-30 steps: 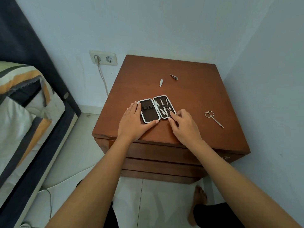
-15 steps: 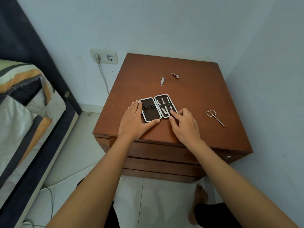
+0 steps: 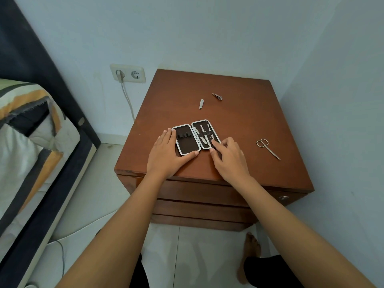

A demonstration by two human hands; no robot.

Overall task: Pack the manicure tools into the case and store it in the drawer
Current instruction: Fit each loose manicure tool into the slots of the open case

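An open manicure case [image 3: 188, 142] with a white rim lies flat on the brown nightstand [image 3: 249, 125]. Its right half holds several metal tools under a strap; its left half shows only empty loops. My left hand [image 3: 166, 154] rests flat against the case's left and front edge, steadying it. My right hand [image 3: 227, 157] touches the case's right front corner, fingertips on a tool there. Small scissors [image 3: 267, 148] lie to the right. A nail clipper [image 3: 217, 96] and a small metal file [image 3: 201, 103] lie farther back.
The nightstand's drawers [image 3: 197, 194] are closed, with a lock [image 3: 283, 197] at the right. A bed [image 3: 31, 132] stands to the left. A wall socket [image 3: 127, 73] with a cable is behind. Walls hem the stand at the back and right. My bare foot [image 3: 250, 248] is on the floor.
Hardly anything moved. My right fingertips shifted slightly on the tools at the case's right front corner; my left hand stayed against the case.
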